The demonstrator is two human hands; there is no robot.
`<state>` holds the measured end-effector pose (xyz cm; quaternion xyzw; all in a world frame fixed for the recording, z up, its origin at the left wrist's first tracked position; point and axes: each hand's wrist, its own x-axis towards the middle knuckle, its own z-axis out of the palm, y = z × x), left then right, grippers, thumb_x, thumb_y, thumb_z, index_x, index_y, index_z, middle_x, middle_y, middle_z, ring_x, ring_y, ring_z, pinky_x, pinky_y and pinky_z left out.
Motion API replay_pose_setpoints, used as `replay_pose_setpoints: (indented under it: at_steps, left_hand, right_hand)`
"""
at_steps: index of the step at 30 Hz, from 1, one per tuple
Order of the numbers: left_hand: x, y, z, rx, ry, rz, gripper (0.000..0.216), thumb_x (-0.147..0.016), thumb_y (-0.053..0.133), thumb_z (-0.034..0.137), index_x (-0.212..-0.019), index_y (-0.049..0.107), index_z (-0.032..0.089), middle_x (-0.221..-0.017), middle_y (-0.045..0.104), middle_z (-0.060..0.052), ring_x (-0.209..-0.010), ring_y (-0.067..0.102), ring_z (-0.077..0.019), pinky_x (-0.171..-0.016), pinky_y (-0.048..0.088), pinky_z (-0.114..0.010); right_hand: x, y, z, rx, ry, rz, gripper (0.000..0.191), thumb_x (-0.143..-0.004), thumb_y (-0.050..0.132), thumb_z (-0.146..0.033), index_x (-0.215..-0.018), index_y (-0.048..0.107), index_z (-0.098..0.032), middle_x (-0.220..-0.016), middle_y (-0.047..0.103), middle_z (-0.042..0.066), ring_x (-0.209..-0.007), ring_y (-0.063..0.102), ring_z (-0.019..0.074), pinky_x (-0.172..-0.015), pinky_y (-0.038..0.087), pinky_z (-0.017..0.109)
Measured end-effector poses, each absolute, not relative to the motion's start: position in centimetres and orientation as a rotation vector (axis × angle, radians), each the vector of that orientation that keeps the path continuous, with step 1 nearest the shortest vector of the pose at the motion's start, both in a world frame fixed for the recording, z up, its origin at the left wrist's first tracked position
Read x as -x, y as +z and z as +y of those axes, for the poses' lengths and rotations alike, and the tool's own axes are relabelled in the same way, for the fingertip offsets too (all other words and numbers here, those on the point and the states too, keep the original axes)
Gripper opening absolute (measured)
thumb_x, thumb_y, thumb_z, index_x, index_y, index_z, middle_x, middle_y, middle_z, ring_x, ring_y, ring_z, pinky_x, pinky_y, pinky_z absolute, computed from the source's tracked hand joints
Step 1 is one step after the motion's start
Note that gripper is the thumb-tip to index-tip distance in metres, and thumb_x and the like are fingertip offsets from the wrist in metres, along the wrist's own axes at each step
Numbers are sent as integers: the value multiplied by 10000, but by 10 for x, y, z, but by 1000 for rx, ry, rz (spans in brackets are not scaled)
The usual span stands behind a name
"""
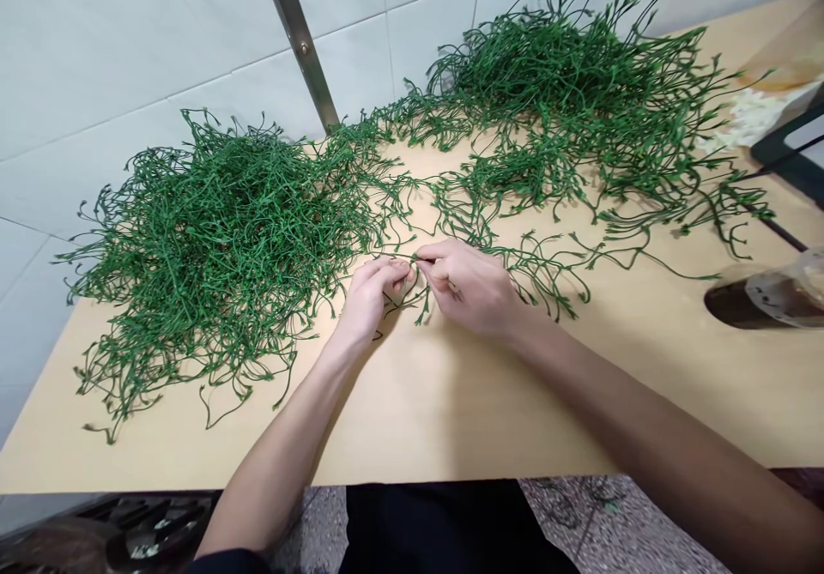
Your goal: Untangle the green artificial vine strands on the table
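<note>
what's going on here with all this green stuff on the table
A person works bare-handed at a table. The left hand and right hand meet at its middle, fingers pinching one thin green sprig between them. A dense left pile of similar stems lies beside the left hand, and a looser far pile spreads across the back right.

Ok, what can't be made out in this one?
Head view only.
The green stem pinched by left hand and right hand: its pinched part, covered by fingers.
Right edge: clear bag, cut off, contents unclear.
Top right: pale heap, blurred, partly behind a dark object.
</note>
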<state>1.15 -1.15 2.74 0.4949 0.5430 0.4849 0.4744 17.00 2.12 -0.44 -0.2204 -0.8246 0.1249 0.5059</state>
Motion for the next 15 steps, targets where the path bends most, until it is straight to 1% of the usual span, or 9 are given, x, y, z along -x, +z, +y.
replay_pose_setpoints:
  at_steps: [4,7,10,12,13,15]
  left_hand:
    - [-10,27,-13,-1121,1197,1285,239,-713,608,251,-509,501,183,-608,515,-6,-617,479,-137,-620,434,-287]
    - [-8,29,-15,-1198,1163,1258,198,-753,597,284,-586,589,177,-651,560,-13,-662,514,-155,-696,452,-306]
    - [-6,29,-15,-1413,1210,1221,252,-837,513,282,-666,669,183,-772,650,-48,-829,588,-202,-868,454,-349]
    - [-5,28,-16,-1543,1268,1221,248,-855,496,245,-728,700,187,-869,679,-58,-932,602,-212,-933,441,-359]
    - [-5,26,-16,-1591,1296,1239,212,-847,510,219,-773,706,187,-904,680,-57,-947,605,-207,-917,454,-354]
    - [-5,23,-16,-1695,1368,1297,152,-822,555,166,-875,695,189,-948,672,-53,-929,609,-189,-824,487,-324]
  right_hand:
    - [-169,-3,23,445,176,-2016,248,-878,425,-51,-725,478,-239,-924,701,56,-888,662,162,-710,548,290]
    - [-168,-2,24,508,196,-1921,235,-868,459,-47,-730,467,-237,-847,682,48,-884,680,170,-716,553,289]
    - [-167,3,23,651,419,-1800,224,-854,530,-93,-714,437,-240,-752,644,20,-841,693,177,-686,546,278]
    - [-166,8,22,749,674,-1710,220,-844,578,-148,-715,423,-236,-791,645,24,-783,676,163,-650,537,266]
    - [-166,10,21,788,793,-1654,225,-836,600,-172,-714,421,-234,-788,637,20,-768,664,155,-639,533,259]
    - [-166,13,21,831,984,-1547,249,-808,648,-208,-712,420,-229,-785,630,12,-737,640,139,-628,525,249]
